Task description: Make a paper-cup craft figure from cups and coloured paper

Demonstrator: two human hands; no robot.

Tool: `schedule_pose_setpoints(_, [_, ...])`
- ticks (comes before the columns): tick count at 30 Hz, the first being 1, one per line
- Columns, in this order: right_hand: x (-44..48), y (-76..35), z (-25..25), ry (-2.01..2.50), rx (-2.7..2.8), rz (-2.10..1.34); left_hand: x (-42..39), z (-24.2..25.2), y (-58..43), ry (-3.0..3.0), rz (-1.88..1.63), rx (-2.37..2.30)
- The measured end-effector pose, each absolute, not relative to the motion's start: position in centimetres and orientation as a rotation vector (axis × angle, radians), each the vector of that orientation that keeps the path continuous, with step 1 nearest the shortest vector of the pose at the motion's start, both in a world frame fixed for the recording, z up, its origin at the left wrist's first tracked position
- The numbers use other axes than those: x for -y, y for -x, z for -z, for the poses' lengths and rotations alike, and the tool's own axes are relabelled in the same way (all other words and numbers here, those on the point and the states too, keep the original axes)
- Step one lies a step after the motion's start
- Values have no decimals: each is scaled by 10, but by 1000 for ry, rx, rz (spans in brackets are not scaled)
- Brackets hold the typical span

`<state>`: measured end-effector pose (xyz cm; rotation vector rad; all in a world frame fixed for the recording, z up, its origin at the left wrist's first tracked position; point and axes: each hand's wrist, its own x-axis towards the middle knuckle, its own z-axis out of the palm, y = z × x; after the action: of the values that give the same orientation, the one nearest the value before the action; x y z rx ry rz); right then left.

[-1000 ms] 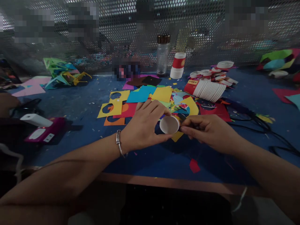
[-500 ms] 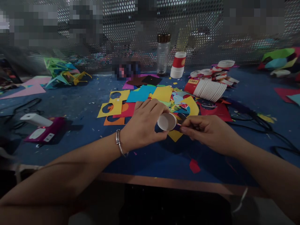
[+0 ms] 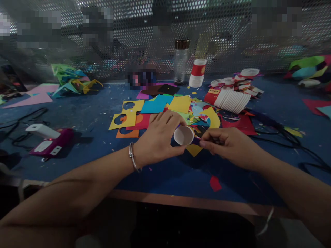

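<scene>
My left hand (image 3: 162,136), with a silver bangle at the wrist, is closed round a small white paper cup (image 3: 183,135). The cup is tilted so that its round opening faces me. Between the thumb and fingers of my right hand (image 3: 227,146) is the end of a dark purple strip (image 3: 197,141), which reaches to the cup's right side. How the strip meets the cup is hard to make out. Behind the hands lie yellow paper sheets (image 3: 180,104) and many small coloured scraps (image 3: 200,109).
A stack of paper cups (image 3: 227,99) lies on its side at right, near a clear bottle (image 3: 181,65) and upright red-and-white cups (image 3: 198,70). A purple power socket (image 3: 54,144) stands left. Black cables (image 3: 297,146) run along the right. A red scrap (image 3: 215,183) lies near the table edge.
The view has shifted very slightly. Both hands keep their hold, and the cup has turned a little, with the purple strip showing somewhat more beside it.
</scene>
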<state>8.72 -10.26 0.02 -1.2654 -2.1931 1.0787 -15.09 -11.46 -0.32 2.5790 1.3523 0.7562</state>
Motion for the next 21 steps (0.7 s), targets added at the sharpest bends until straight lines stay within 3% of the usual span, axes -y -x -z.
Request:
schedule_pose_setpoints(8, [102,-88,2,1262,2239,-1036,112,2,153,-2546,-740,-1314])
schedule_pose_setpoints(21, [104,-92,3,1135,2414,-631,107,8,157,-2508,-727,-1195])
